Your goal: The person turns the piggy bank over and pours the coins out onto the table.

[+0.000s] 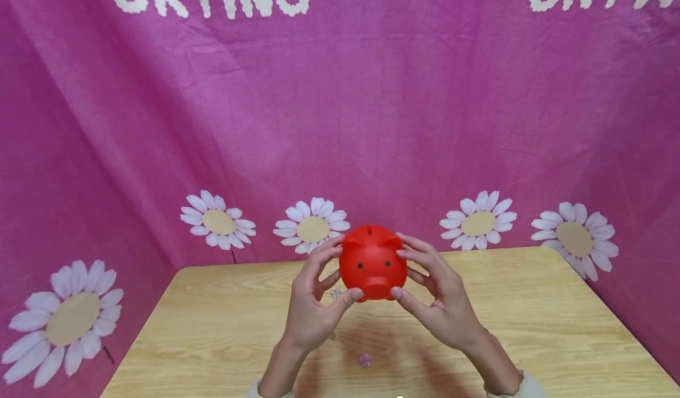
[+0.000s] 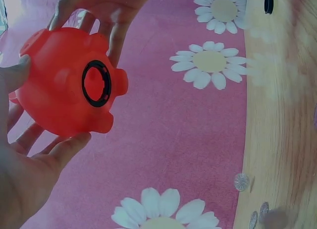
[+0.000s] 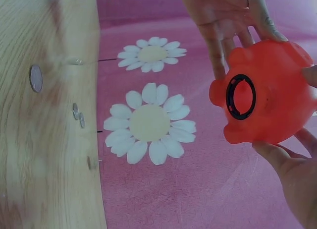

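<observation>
A red piggy bank is held up above the table between both hands, its snout toward the camera and the coin slot on top. My left hand grips its left side, with the thumb near the snout and the other fingers spread along the side. On the opposite side my right hand holds it in much the same way. The wrist views show the underside, where a black-rimmed round hole stands uncovered among the stubby feet. A black plug lies apart on the table.
Several coins lie scattered on the wooden table, among them a silver coin and another coin. A small pinkish disc lies below the piggy bank. A pink cloth with daisies hangs behind and beside the table.
</observation>
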A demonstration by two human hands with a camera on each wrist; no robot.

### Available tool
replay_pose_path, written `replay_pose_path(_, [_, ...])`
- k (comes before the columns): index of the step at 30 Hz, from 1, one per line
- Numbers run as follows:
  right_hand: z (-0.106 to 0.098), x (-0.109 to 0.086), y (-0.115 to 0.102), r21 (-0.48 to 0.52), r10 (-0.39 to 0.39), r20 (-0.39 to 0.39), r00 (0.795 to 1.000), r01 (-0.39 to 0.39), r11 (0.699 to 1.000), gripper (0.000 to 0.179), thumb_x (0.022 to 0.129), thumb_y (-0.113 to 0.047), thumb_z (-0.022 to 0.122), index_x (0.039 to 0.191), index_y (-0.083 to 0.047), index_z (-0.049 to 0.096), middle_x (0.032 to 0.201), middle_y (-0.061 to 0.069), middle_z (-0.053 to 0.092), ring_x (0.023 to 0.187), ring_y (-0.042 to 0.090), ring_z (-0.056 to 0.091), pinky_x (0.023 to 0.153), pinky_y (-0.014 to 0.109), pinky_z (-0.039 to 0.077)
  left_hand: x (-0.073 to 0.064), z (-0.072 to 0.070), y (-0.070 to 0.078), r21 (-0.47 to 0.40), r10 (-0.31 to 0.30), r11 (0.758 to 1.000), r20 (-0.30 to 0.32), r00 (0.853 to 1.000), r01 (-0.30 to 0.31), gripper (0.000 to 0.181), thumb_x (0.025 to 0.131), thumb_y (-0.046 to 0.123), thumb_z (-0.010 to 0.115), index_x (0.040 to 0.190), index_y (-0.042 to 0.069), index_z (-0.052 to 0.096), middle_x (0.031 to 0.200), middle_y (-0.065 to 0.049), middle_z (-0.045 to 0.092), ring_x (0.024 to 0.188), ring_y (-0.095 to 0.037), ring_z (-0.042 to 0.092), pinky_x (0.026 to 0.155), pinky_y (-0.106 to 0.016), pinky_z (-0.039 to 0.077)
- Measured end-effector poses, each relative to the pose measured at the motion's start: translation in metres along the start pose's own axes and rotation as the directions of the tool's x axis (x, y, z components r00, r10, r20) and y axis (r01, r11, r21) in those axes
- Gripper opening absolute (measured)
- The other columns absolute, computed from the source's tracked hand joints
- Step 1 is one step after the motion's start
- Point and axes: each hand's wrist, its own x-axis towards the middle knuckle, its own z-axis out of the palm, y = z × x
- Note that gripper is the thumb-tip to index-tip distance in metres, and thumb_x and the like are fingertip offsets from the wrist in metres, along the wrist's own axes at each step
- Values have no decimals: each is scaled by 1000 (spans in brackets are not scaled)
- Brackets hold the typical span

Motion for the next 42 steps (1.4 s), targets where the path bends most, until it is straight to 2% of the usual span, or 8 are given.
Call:
replay_pose_path(5, [0,-1,-2,-60,62,-6,998,-62,996,64,86,16,78,144,-2,59,155,13,55,140,6,58,101,23,60,0,1,2,32,-60,998,-12,998,60,62,88,1,85,144,9,59,157,-9,57,141,-31,60,99,-42,64])
replay_pose_path(10, [0,-1,-2,-98,200,-23,980,-201,975,68,92,4,79,152,-11,51,150,13,61,132,-3,61,95,23,63,1,1,4,43,-168,985,-46,985,170,58,91,9,85,144,14,62,147,-7,64,133,-31,66,93,-34,66])
replay_pose_path(15, [0,-1,1,-144,321,-17,947,-320,937,55,99,-8,77,150,-13,57,144,12,67,122,13,73,90,29,66,1,3,3,26,-357,933,-64,932,359,52,93,21,85,142,19,66,141,-4,68,121,-31,69,82,-30,68])
replay_pose_path(20, [3,-1,3,-208,434,9,901,-423,882,44,105,-24,71,146,-13,62,140,12,70,114,29,77,85,29,65,2,4,0,64,-486,869,-64,871,490,46,96,32,82,137,17,68,136,-10,70,108,-28,71,73,-32,69])
replay_pose_path(27, [5,0,7,-165,566,61,822,-551,818,42,107,-34,67,145,-15,63,132,14,71,96,17,77,77,28,67,2,4,-6,116,-573,810,-48,818,575,46,100,45,75,135,15,70,128,-16,74,85,-20,75,66,-39,69])
replay_pose_path(33, [7,-2,10,-154,656,84,750,-641,752,44,109,-37,63,144,-11,63,129,16,70,85,15,75,68,27,65,0,3,-13,155,-636,762,-5,771,629,59,101,55,70,135,6,68,126,-22,74,81,-21,78,62,-42,68])
replay_pose_path(37, [7,-3,10,-147,684,89,724,-669,728,45,108,-38,64,144,-11,62,129,16,70,87,17,76,66,28,66,-1,3,-15,172,-638,759,6,770,627,59,102,54,69,134,5,68,126,-23,74,81,-21,78,62,-44,68])
replay_pose_path(42, [6,-1,9,-105,661,98,744,-653,750,50,107,-35,67,148,-9,59,139,21,66,96,20,78,70,29,67,-1,4,-15,163,-604,787,5,797,595,56,102,49,70,140,8,67,133,-22,71,89,-21,77,64,-38,68])
